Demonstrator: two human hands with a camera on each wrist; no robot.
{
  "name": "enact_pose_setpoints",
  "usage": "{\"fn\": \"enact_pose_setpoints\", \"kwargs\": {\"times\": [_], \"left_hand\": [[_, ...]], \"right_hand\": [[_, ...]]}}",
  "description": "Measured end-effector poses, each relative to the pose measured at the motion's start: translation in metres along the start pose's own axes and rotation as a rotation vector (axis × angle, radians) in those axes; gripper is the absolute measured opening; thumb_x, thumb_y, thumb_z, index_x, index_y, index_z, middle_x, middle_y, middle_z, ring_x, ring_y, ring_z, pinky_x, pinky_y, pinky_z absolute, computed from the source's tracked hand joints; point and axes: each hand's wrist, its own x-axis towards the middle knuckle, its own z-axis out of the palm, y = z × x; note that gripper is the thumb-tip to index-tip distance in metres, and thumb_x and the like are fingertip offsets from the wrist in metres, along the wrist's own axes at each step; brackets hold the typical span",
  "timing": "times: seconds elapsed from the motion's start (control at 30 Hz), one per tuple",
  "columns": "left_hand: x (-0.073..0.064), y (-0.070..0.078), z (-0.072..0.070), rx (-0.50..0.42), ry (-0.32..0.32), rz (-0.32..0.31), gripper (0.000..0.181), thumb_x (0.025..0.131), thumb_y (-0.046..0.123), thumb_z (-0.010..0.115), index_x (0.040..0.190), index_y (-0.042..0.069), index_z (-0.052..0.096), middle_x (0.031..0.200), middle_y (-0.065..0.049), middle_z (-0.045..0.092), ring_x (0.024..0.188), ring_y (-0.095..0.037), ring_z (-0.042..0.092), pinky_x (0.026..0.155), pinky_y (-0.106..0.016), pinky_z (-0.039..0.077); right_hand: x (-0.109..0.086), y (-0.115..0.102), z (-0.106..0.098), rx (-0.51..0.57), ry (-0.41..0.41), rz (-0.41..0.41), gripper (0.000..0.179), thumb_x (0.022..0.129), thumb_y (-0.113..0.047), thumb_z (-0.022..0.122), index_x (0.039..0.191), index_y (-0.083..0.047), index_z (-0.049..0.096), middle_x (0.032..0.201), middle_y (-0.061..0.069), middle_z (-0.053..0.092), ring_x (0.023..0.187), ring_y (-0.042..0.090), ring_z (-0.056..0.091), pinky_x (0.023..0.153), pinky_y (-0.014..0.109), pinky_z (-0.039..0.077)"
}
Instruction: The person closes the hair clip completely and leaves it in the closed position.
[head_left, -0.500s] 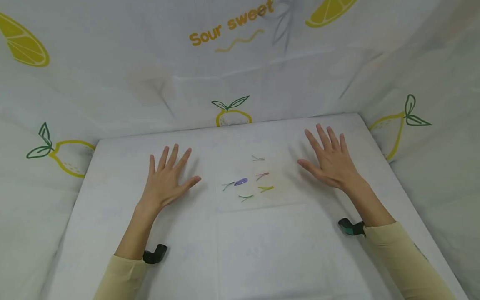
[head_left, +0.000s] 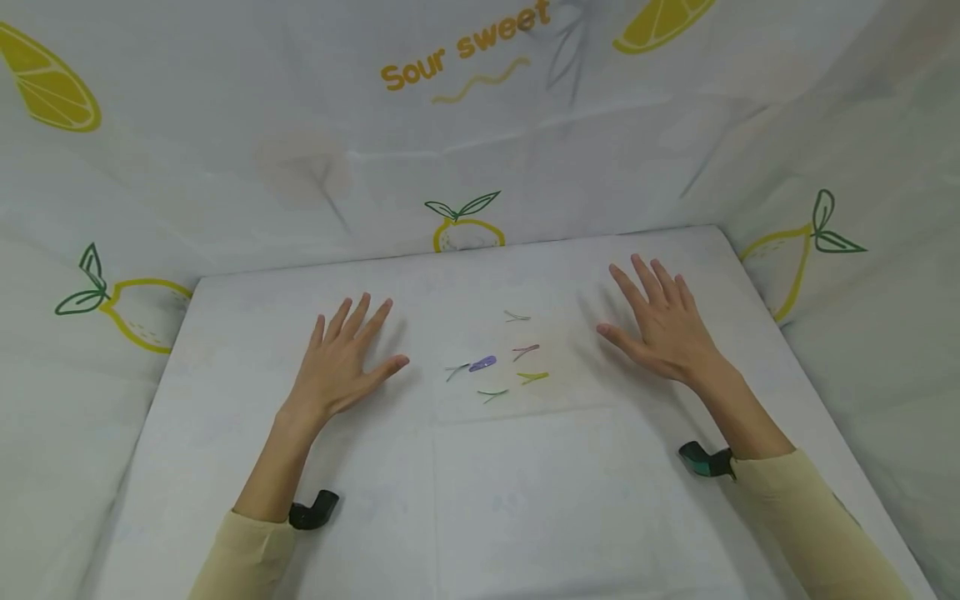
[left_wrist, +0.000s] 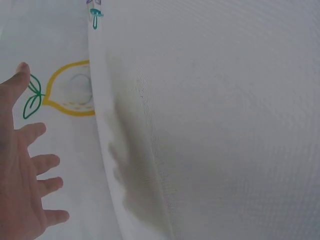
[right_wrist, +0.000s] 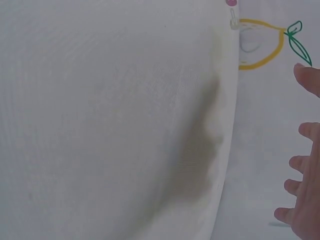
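Several small hair clips lie in a loose group on the white table between the two hands. The purple clip (head_left: 483, 363) lies flat, its tip close to a dark green clip (head_left: 456, 372). Around it are a green clip (head_left: 492, 395), a yellow clip (head_left: 533, 377), a red clip (head_left: 526, 352) and a pale green clip (head_left: 517, 317), each showing as a thin forked shape. My left hand (head_left: 337, 358) hovers over the table to their left, fingers spread, holding nothing. To their right, my right hand (head_left: 663, 325) is likewise spread and holds nothing.
White cloth printed with lemons (head_left: 146, 315) hangs behind and at both sides of the table (head_left: 525, 500). A thin clear sheet appears to lie under the clips. Dark wrist cameras (head_left: 315, 510) sit at both sleeve ends.
My left hand has shifted slightly to the right and turned a little. The right hand has dipped slightly towards me. The clips have stayed put.
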Motion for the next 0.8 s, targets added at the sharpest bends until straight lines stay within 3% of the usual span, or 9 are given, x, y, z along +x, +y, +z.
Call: {"fn": "enact_pose_setpoints", "kwargs": {"times": [0.17,0.37,0.57,0.8], "left_hand": [[0.000,0.003,-0.001,-0.036,0.004,0.014,0.088,0.101,0.070,0.059,0.173,0.034,0.026,0.182,-0.010,0.023,0.170,-0.042,0.018,0.132,-0.073,0.013],[-0.001,0.006,0.000,-0.084,-0.004,0.032,0.087,0.101,0.068,0.062,0.173,0.030,0.029,0.180,-0.011,0.030,0.167,-0.043,0.025,0.131,-0.072,0.019],[-0.002,0.010,0.001,-0.127,0.007,0.072,0.083,0.102,0.065,0.062,0.171,0.027,0.036,0.174,-0.012,0.043,0.161,-0.043,0.039,0.127,-0.067,0.033],[-0.003,0.015,0.001,-0.205,-0.022,0.076,0.079,0.103,0.063,0.063,0.168,0.024,0.042,0.169,-0.009,0.050,0.157,-0.038,0.045,0.122,-0.066,0.041]], "right_hand": [[0.000,-0.001,0.002,0.014,0.010,-0.019,0.094,0.100,-0.062,0.063,0.172,-0.014,0.026,0.180,0.026,0.019,0.165,0.054,0.017,0.127,0.079,0.015],[-0.005,-0.008,0.003,0.044,0.030,-0.044,0.090,0.097,-0.047,0.072,0.170,-0.012,0.032,0.178,0.026,0.025,0.162,0.055,0.022,0.125,0.079,0.021],[-0.009,-0.013,0.005,0.095,0.045,-0.073,0.087,0.094,-0.037,0.077,0.167,-0.011,0.038,0.175,0.027,0.030,0.160,0.056,0.027,0.121,0.080,0.025],[-0.011,-0.019,0.008,0.155,0.030,-0.090,0.082,0.094,-0.031,0.080,0.164,-0.011,0.043,0.172,0.025,0.037,0.157,0.055,0.032,0.117,0.081,0.029]]}}
